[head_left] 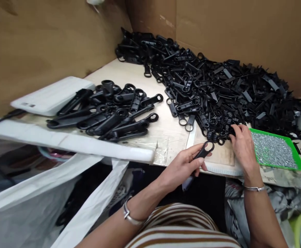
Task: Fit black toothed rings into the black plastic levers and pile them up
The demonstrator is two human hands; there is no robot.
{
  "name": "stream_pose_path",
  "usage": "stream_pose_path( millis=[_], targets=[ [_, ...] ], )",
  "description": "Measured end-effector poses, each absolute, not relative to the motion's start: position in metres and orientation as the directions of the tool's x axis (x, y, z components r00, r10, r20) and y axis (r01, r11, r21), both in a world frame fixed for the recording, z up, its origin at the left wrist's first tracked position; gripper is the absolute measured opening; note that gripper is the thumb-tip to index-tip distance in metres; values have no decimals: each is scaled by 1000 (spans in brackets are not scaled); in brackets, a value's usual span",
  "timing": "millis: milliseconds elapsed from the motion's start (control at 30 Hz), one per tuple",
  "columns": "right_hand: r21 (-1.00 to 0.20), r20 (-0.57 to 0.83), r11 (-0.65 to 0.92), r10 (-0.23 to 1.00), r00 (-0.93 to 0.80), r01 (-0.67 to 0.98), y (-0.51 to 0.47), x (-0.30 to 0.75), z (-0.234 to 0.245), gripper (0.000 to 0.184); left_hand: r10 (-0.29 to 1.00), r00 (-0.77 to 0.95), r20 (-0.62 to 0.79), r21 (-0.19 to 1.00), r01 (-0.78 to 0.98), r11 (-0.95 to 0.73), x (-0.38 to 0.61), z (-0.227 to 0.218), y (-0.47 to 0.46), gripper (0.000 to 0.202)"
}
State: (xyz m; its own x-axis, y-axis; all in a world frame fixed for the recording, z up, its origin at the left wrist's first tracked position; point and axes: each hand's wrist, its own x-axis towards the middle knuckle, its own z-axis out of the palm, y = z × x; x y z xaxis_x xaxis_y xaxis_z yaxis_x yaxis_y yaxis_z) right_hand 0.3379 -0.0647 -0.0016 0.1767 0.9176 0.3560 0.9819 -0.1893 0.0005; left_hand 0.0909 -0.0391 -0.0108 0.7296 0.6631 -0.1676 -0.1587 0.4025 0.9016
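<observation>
My left hand (189,160) is closed on a black plastic handle with a ring end (204,150), held over the table's front edge with the ring up. To the right, my right hand (242,144) has its fingers bent and pinched at the near side of a heap of small black ring parts (219,124). What lies between those fingertips is hidden. Just right of that hand stands a green tray (299,160) of small silvery metal pieces (274,148).
A large heap of black plastic parts (191,79) covers the table's back and right. At left, more ring-ended handles (114,110) lie piled beside a white flat box (52,94). White foam (70,141) lines the front edge; cardboard walls (230,31) stand behind.
</observation>
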Motion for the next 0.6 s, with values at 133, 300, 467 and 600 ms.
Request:
stream_pose_path(
  millis=[133,300,467,600],
  targets=[
    [64,331,-198,929,167,978,-62,343,-7,38,673,717,-180,788,-305,535,91,-17,-39,54],
    [83,333,-157,935,121,984,-62,353,-10,39,679,706,-199,686,-395,611,96,-27,-41,60],
    [-15,496,-147,858,135,989,-69,359,-5,42,683,707,-184,632,-447,633,99,-31,-42,64],
    [-341,502,-187,792,346,921,-91,343,6,45,721,668,-183,630,-483,608,97,-29,-41,59]
  ],
)
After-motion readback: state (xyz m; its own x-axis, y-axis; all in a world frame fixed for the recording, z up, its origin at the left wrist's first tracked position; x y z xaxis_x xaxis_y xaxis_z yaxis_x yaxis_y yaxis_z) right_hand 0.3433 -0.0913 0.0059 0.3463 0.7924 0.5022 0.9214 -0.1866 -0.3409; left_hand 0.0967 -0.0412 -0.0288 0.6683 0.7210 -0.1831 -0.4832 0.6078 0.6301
